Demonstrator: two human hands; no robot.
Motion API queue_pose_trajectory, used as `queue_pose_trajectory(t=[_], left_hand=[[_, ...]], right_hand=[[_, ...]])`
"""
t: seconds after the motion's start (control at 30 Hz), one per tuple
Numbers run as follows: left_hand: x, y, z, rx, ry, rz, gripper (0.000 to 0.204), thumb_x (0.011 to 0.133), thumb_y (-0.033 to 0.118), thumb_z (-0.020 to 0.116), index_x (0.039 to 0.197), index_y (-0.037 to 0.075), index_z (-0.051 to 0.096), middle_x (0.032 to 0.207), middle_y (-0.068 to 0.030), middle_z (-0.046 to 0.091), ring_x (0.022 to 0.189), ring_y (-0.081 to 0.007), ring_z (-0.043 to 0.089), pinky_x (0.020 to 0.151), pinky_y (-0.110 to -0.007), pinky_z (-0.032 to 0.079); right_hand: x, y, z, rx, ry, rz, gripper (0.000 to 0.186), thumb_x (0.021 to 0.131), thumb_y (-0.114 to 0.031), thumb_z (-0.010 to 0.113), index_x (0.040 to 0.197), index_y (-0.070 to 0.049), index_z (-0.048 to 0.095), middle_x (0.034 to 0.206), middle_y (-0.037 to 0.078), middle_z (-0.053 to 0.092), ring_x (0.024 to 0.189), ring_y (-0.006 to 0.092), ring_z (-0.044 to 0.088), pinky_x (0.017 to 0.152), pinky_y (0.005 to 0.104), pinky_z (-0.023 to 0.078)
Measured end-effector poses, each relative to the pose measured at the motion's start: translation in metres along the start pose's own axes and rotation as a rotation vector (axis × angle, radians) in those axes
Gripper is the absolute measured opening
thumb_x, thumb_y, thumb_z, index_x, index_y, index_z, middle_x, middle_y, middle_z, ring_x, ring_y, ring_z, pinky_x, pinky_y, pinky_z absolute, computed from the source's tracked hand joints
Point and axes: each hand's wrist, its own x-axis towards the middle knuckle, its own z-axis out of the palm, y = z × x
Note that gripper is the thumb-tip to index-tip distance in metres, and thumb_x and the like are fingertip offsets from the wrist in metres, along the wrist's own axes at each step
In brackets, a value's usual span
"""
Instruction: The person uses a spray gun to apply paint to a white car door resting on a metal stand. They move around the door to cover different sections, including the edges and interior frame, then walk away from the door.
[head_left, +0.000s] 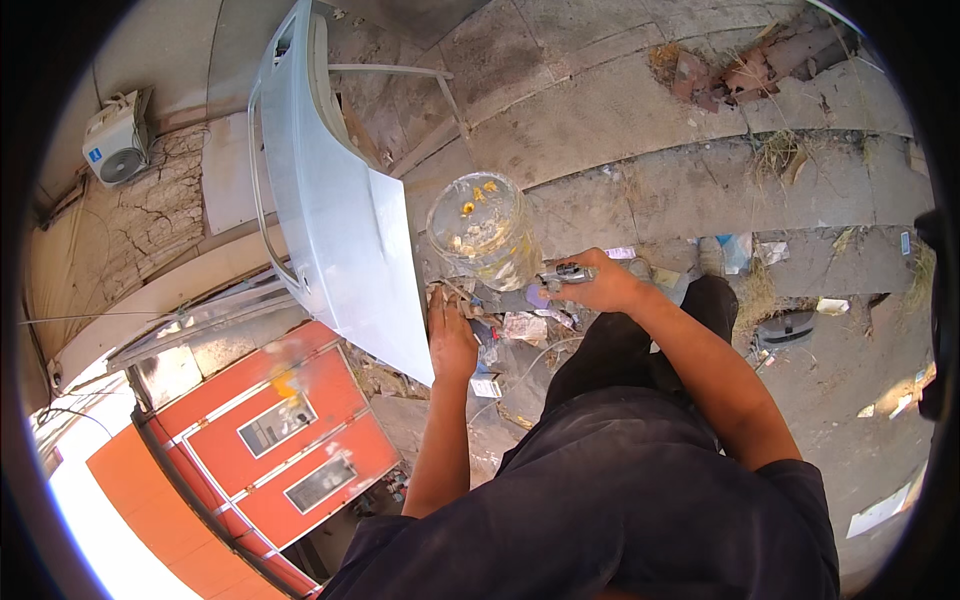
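Note:
A pale silver car body panel (345, 235) stands raised before me, its long edge running down beside my left hand (453, 338). The fingers of that hand are stretched forward against or just beside this edge; the exact contact is hard to make out. My right hand (606, 282) is closed round a small metal hand tool (572, 272) with a round purple pad (537, 296) at its front. The pad is apart from the panel. Between and beyond my hands is a round, clear plastic-looking container (482, 225) with yellow and whitish stains.
Litter and paper scraps (525, 326) lie on the ground beneath my hands, with a thin hose (540, 350) nearby. A metal stand frame (440, 80) shows behind the panel. Orange-red doors (290, 430) and an air-conditioner unit (118, 140) are at left. Broken bricks (715, 80) lie far right.

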Motion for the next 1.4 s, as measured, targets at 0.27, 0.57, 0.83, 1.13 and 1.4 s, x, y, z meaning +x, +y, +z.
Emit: queue_pose_trajectory(t=[0.27, 0.57, 0.83, 1.13, 1.4], left_hand=[[0.140, 0.015, -0.003, 0.378, 0.080, 0.341, 0.032, 0.102, 0.011, 0.063, 0.124, -0.011, 0.071, 0.158, -0.0341, 0.053, 0.158, -0.0508, 0.037, 0.135, -0.057, 0.027], [-0.075, -0.059, 0.057, -0.123, 0.115, -0.230, 0.043, 0.102, 0.016, 0.069, 0.139, -0.006, 0.067, 0.154, -0.0298, 0.057, 0.146, -0.0502, 0.050, 0.125, -0.061, 0.036], [-0.132, -0.126, 0.043, -2.047, 0.853, -0.747, 0.054, 0.120, 0.030, 0.040, 0.163, -0.002, 0.046, 0.161, -0.0159, 0.057, 0.148, -0.0302, 0.055, 0.123, -0.046, 0.042], [-0.103, -0.156, 0.017, -2.504, 0.868, -0.790, 0.030, 0.117, 0.021, 0.050, 0.140, 0.003, 0.057, 0.135, -0.0107, 0.068, 0.130, -0.0239, 0.064, 0.111, -0.042, 0.051], [-0.105, -0.258, 0.083, -1.231, 0.852, -0.599, 0.059, 0.098, 0.015, 0.081, 0.148, -0.003, 0.053, 0.148, -0.0189, 0.055, 0.133, -0.0357, 0.062, 0.108, -0.045, 0.055]], right_hand=[[-0.010, 0.029, 0.005, 0.185, 0.260, 0.080, 0.037, 0.094, -0.033, 0.092, 0.108, -0.003, 0.075, 0.098, 0.004, 0.081, 0.088, 0.0098, 0.069, 0.083, 0.0302, 0.057], [-0.033, -0.015, 0.083, -0.002, 0.021, -0.118, 0.032, 0.100, -0.019, 0.086, 0.124, 0.001, 0.075, 0.110, 0.002, 0.082, 0.098, 0.0084, 0.071, 0.090, 0.0281, 0.057], [-0.029, -0.019, 0.138, -0.366, -0.172, -0.235, 0.017, 0.101, -0.014, 0.082, 0.113, -0.003, 0.076, 0.101, 0.000, 0.078, 0.089, 0.0092, 0.070, 0.087, 0.0276, 0.055], [-0.038, -0.044, 0.237, -0.108, 0.044, 0.006, 0.016, 0.105, -0.004, 0.068, 0.119, 0.002, 0.066, 0.097, 0.007, 0.071, 0.066, 0.0083, 0.056, 0.059, 0.0269, 0.045], [-0.025, -0.068, 0.295, -0.226, -0.008, 0.017, 0.016, 0.112, -0.019, 0.064, 0.114, -0.003, 0.065, 0.086, 0.000, 0.059, 0.066, 0.0074, 0.049, 0.059, 0.0263, 0.041]])
